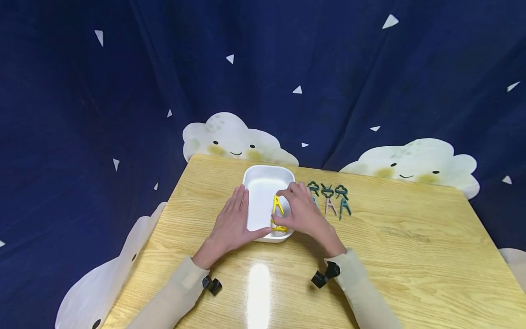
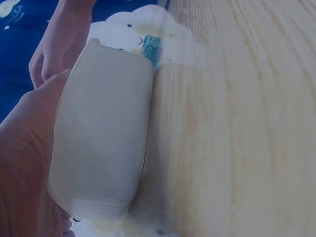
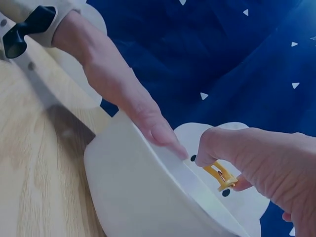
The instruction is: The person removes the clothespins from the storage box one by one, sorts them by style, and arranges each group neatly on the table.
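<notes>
A white rectangular plastic basin (image 1: 259, 192) stands on the table. My left hand (image 1: 232, 224) lies along its left side, fingers straight, the thumb stretched over the near rim. Above the basin's right part, my right hand (image 1: 302, 210) pinches a yellow clothespin (image 1: 278, 205) between thumb and fingers. The same clothespin (image 3: 221, 177) shows between the fingertips in the right wrist view. More yellow plastic (image 1: 279, 229) is visible below the right thumb, near the basin's near end; whether it is a separate clip I cannot tell. The left wrist view shows the basin's outer wall (image 2: 101, 133).
Right of the basin lie several clips in two rows: dark green ones (image 1: 327, 190) behind, then a pink clothespin (image 1: 330, 206) and a teal one (image 1: 345, 208); a light blue one (image 1: 315, 201) is partly behind my right hand. A dark blue curtain (image 1: 263, 82) hangs behind the wooden table (image 1: 411, 237).
</notes>
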The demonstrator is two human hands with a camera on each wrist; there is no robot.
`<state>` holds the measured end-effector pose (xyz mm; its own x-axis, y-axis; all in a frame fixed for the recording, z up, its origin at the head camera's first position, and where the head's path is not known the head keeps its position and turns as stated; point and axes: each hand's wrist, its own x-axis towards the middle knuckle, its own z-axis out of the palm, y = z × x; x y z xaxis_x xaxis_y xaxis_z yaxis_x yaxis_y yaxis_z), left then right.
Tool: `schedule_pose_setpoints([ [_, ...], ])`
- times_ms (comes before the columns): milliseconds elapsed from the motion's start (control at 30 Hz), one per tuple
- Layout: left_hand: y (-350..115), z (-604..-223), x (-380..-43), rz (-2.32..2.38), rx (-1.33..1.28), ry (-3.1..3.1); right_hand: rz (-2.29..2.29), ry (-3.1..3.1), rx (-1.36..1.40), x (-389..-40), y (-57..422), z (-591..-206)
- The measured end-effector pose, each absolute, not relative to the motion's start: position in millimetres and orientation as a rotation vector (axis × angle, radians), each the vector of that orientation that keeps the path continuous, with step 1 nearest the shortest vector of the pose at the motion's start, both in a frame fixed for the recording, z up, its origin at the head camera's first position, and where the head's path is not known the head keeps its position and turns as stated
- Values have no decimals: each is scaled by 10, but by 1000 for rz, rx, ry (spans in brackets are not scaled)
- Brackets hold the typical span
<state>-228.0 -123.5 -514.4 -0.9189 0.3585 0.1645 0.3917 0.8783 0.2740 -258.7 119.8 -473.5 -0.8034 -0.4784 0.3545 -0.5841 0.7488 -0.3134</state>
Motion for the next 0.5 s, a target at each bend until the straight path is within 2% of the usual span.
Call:
schedule_pose_setpoints([
  [500,-1231,-5134,-2291,-463,-566,-2980,592,-2683,791,-2515,1557,-4726],
])
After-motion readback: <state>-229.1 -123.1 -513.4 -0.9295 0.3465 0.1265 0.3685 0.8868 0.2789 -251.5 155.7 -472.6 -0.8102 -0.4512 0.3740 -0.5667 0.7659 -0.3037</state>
